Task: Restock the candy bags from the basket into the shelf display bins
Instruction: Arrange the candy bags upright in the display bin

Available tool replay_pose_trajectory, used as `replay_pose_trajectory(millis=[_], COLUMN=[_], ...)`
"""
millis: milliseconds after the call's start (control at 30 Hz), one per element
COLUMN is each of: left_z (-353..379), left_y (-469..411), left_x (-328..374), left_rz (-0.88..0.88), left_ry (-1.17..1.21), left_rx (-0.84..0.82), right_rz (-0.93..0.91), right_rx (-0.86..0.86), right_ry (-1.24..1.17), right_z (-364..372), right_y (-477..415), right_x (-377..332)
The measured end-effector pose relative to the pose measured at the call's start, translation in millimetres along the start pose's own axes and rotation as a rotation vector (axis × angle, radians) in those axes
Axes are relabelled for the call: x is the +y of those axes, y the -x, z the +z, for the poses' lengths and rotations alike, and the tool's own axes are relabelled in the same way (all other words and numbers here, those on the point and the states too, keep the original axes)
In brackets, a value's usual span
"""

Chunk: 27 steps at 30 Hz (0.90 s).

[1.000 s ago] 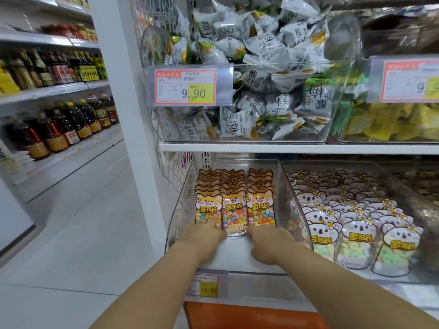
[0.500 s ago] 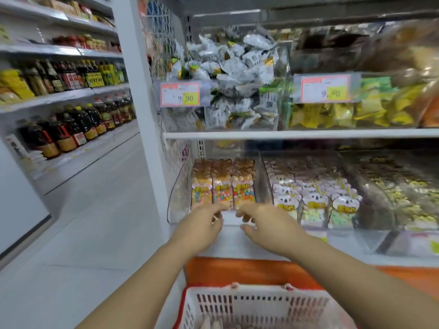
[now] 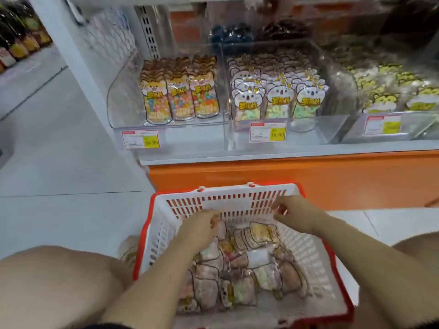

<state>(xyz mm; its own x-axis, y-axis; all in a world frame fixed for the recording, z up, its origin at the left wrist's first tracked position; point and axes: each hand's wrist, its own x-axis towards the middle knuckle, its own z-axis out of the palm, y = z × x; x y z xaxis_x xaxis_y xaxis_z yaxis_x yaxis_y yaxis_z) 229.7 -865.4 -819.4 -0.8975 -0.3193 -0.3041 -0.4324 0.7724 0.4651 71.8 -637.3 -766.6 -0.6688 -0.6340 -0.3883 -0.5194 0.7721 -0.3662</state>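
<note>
Head view: the left hand is hanging low in the basket, fingers curled among the candy bags; a pinch cannot be told. The right hand is hovering above, fingers loosely curled, empty. The shelf bins are sitting part-filled, and many bags are awaiting shelving.

Room above, crowding below
The red-rimmed white slotted plastic basket is open-topped, its floor crowded with candy bags. The left clear plastic bin has a bare strip at its front edge, before three fox-topped bag rows.
</note>
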Motion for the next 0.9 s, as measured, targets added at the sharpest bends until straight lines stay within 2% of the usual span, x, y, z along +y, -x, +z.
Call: replay_pose_trajectory(millis=[100, 267, 467, 567, 700, 900], left_z=[33.4, 50.7, 64.5, 73.2, 82.0, 84.7], left_y=[-7.2, -8.8, -8.0, -7.0, -5.6, -4.7], left_x=[-41.5, -67.1, -64.0, -74.6, -78.8, -83.0], left_rz=[-0.132, -0.31, -0.329, -0.365, -0.391, -0.34], left_ry=[-0.101, -0.041, 0.089, 0.3, 0.51, 0.443], left_rx=[-0.103, -0.011, 0.121, 0.272, 0.309, 0.288], right_rz=[0.065, 0.097, 0.037, 0.076, 0.124, 0.229], right_rx=[-0.143, -0.285, -0.383, -0.392, -0.41, -0.378], right_ry=[0.001, -0.116, -0.287, -0.453, -0.57, -0.634], right_z=[39.9, 97.4, 130.2, 142.6, 161.7, 176.4], right_y=[-17.9, -45.2, -85.9, -101.6, -113.0, -135.9], right_x=[17.9, 4.4, -46.9, -75.0, -98.3, -129.0])
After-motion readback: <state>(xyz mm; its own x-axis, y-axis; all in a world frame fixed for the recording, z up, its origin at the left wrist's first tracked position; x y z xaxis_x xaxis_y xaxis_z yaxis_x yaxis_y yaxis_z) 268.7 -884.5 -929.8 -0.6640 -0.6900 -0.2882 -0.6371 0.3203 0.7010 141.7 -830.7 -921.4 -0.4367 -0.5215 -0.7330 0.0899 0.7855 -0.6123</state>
